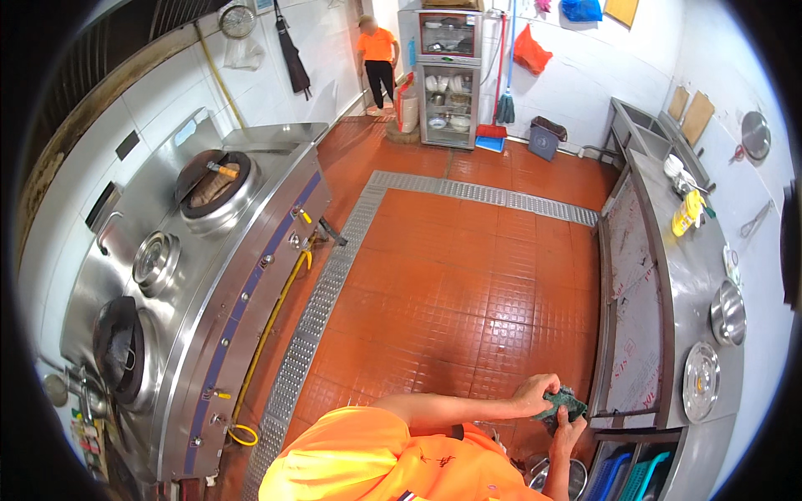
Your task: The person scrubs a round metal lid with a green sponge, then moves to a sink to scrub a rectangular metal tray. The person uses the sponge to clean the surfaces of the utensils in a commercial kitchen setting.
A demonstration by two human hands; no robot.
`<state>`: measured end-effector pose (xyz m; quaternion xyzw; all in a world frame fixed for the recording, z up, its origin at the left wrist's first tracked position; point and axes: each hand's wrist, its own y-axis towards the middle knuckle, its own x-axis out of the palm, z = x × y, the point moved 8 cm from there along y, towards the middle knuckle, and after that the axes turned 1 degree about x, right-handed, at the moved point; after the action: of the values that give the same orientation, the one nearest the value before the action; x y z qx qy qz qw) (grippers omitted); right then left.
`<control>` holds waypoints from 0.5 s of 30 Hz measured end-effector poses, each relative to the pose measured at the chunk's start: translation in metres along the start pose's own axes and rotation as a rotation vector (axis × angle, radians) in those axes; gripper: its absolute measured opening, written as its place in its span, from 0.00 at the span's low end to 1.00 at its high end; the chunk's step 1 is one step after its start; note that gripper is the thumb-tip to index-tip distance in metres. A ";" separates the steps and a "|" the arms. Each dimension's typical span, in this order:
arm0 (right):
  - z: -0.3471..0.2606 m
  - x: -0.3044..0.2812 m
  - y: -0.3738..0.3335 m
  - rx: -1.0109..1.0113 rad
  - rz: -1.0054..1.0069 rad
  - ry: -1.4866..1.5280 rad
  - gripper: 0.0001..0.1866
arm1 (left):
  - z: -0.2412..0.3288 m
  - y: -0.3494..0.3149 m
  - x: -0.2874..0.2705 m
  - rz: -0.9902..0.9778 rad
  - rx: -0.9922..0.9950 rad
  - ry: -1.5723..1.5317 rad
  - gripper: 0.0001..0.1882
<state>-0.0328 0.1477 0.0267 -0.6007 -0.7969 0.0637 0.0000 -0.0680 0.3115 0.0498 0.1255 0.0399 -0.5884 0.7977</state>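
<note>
Both of my hands meet at the lower right, beside the end of a steel counter point(668, 275). My left hand point(535, 391) reaches across from the left and grips the upper edge of a dark green cloth point(566, 404). My right hand point(566, 436) comes up from below and holds the same cloth from underneath. The cloth is bunched between the two hands. My orange shirt point(359, 459) fills the bottom middle of the view. A steel bowl point(555, 478) sits just under my hands.
A long steel wok range point(209, 275) runs along the left, with a floor drain grate point(322, 301) beside it. The counter holds a steel bowl point(728, 313), a round lid point(700, 380) and a yellow bottle point(687, 213). Another person in orange point(378, 63) stands far back by a dish cabinet point(449, 79).
</note>
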 end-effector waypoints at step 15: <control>0.033 -0.052 -0.009 0.235 0.161 0.099 0.11 | -0.018 0.026 0.048 -0.051 -0.116 -0.547 0.17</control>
<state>-0.0295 0.0925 -0.0011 -0.6609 -0.7323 0.1267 0.1045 -0.0269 0.2787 0.0264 -0.0852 -0.1402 -0.6171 0.7696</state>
